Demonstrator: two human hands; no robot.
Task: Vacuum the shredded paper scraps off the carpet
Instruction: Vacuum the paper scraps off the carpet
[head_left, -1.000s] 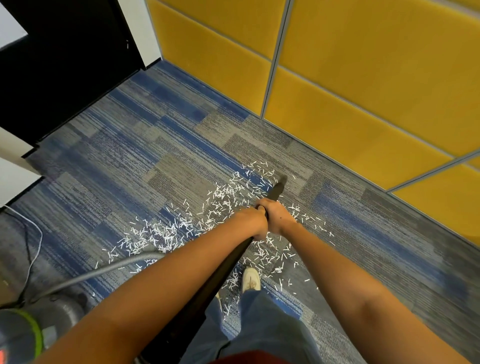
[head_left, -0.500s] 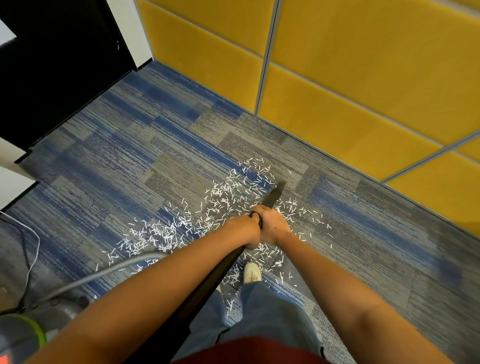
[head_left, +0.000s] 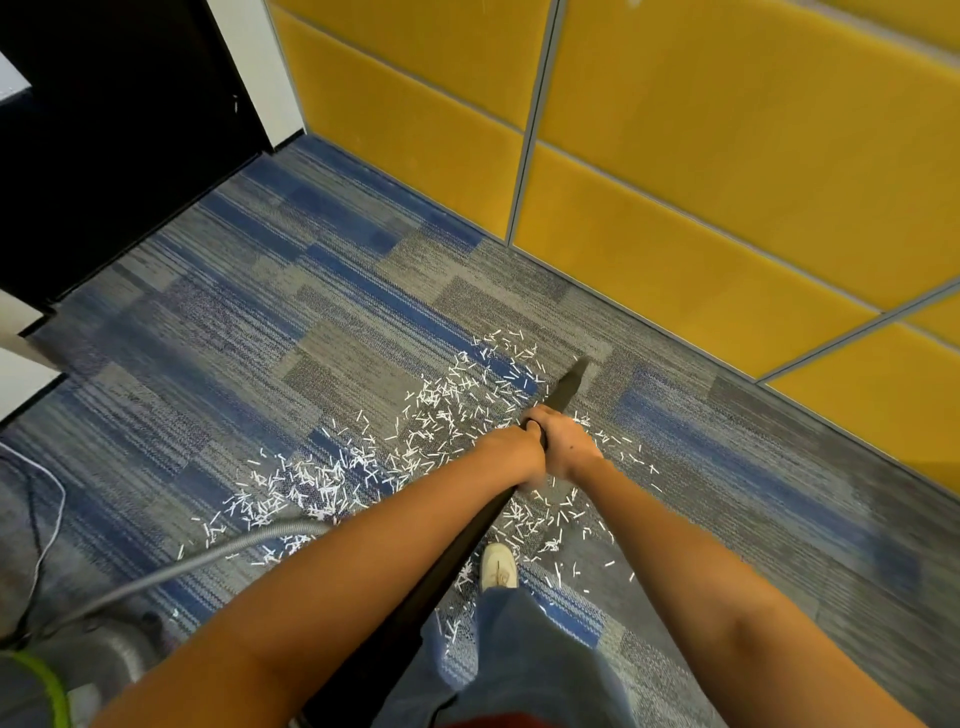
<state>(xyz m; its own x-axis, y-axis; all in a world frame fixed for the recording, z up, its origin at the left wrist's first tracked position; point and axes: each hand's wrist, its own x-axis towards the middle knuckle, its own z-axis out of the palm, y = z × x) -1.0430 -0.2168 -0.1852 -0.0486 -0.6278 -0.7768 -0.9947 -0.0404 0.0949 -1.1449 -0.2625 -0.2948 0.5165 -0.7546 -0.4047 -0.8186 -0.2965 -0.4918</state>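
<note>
White shredded paper scraps (head_left: 441, 410) lie scattered over a blue and grey striped carpet (head_left: 249, 332), in a loose band running from the lower left toward the foot of a yellow padded wall (head_left: 727, 156). A person, seen from above, holds a black vacuum wand (head_left: 566, 387) with both hands close together near its far end. The left hand (head_left: 519, 454) curls its fingers around the tube. The right hand (head_left: 569, 441) grips it just ahead, touching the left. The wand's slanted tip sits at the far edge of the scraps; whether it touches the carpet cannot be told. A grey hose (head_left: 208, 553) curves left toward a grey vacuum body (head_left: 104, 660) with a green band. One white shoe (head_left: 498, 564) stands among the scraps.
</note>
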